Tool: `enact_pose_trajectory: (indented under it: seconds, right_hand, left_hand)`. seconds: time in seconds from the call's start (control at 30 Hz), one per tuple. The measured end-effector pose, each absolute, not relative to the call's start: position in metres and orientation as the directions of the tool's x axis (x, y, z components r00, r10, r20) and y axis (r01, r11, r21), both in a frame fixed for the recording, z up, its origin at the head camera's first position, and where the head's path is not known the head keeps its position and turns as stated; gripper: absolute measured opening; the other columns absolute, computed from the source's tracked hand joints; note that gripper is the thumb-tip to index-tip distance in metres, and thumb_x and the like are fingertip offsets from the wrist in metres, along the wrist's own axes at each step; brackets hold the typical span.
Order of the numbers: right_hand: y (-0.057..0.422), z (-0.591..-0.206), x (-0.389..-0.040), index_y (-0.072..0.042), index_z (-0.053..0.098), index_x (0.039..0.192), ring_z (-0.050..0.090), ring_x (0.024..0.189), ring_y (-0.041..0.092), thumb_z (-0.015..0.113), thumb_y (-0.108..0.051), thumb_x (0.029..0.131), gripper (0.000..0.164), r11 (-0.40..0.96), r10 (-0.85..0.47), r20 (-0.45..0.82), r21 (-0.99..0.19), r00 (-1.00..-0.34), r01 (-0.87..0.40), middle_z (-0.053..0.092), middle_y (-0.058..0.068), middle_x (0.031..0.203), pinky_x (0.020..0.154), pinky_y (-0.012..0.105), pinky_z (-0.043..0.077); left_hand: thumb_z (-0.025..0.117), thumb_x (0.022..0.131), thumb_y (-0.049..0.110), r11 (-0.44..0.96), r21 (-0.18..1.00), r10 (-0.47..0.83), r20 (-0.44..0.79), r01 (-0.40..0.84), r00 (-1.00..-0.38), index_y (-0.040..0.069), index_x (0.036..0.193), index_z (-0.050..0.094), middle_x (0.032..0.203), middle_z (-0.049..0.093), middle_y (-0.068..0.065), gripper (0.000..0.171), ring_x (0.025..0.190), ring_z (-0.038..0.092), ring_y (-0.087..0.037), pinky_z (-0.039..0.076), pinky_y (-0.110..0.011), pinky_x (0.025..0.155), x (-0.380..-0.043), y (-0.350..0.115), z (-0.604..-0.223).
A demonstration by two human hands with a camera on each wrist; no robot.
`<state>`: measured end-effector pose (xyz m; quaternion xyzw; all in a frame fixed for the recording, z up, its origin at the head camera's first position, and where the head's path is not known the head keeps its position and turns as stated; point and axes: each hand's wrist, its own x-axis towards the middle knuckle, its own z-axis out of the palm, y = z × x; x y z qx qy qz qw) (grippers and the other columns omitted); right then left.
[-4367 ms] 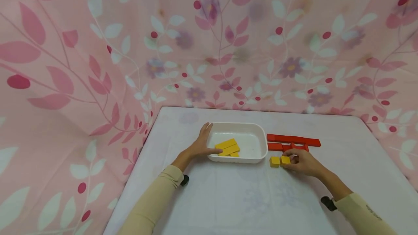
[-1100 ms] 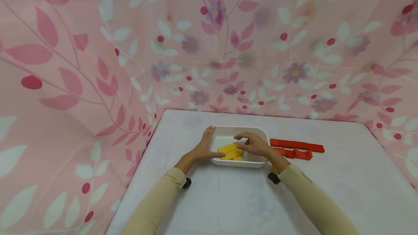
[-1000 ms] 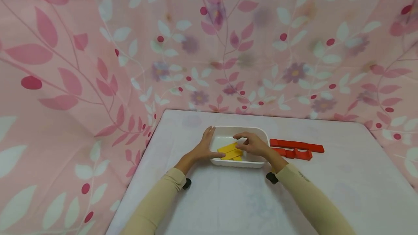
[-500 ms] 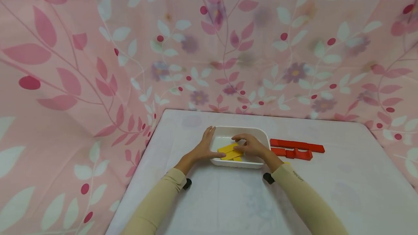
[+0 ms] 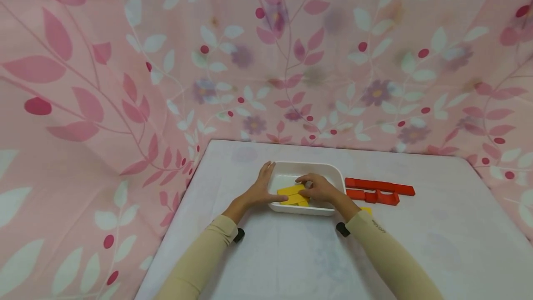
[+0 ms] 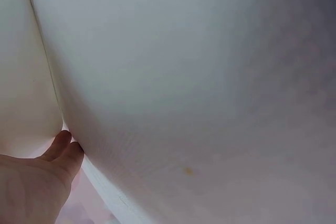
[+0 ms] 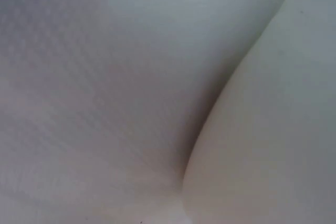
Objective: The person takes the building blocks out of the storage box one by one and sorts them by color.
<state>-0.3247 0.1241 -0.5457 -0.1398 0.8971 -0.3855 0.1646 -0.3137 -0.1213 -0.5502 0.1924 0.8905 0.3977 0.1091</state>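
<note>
A white rectangular tray sits on the table with several yellow blocks in its left half. My left hand grips the tray's left end, fingers along the outside and thumb over the front rim above the blocks. In the left wrist view the fingers of the left hand lie against the tray's pale wall. Reaching in over the right side, my right hand pinches the right end of a yellow block between thumb and fingers. The right wrist view shows only the pale wall and blurred cloth.
Right of the tray lie a long red strip of blocks and a shorter red row with an arched piece. A yellow cube peeks out behind the right forearm. Pink floral cloth hangs behind the white-covered table.
My right hand left the yellow cubes beside the tray and came into it. Lately its fingers have closed at the yellow blocks, which have shifted slightly. The left hand stays at the tray.
</note>
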Motion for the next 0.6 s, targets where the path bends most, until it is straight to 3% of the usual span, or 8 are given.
enact_pose_trajectory:
  seconds: [0.37,0.6]
  right_hand:
    - [0.1216,-0.5428,-0.3227,-0.015,0.066,0.110,0.051,0.084,0.019,0.071,-0.024,0.080,0.031,0.681,-0.305,-0.192,-0.728,-0.933,-0.073,0.060,0.002,0.102,0.070,0.025,0.052]
    - [0.1238,-0.5450,-0.3265,-0.015,0.067,0.109,0.052,0.085,0.018,0.073,-0.028,0.079,0.033,0.718,-0.311,-0.137,-0.683,-0.941,-0.138,0.060,0.001,0.105,0.077,0.028,0.051]
  left_hand:
    - [0.070,0.059,0.069,0.611,0.748,0.436,-0.043,0.260,-0.899,0.027,0.149,0.001,0.155,-0.008,0.004,0.120,0.140,0.018,-0.028,0.029,-0.054,0.107,-0.3137,-0.1208,-0.5501]
    - [0.069,0.061,0.069,0.633,0.722,0.434,-0.036,0.277,-0.900,0.026,0.149,-0.001,0.155,-0.008,0.003,0.120,0.139,0.019,-0.027,0.029,-0.053,0.108,-0.3142,-0.1202,-0.5493]
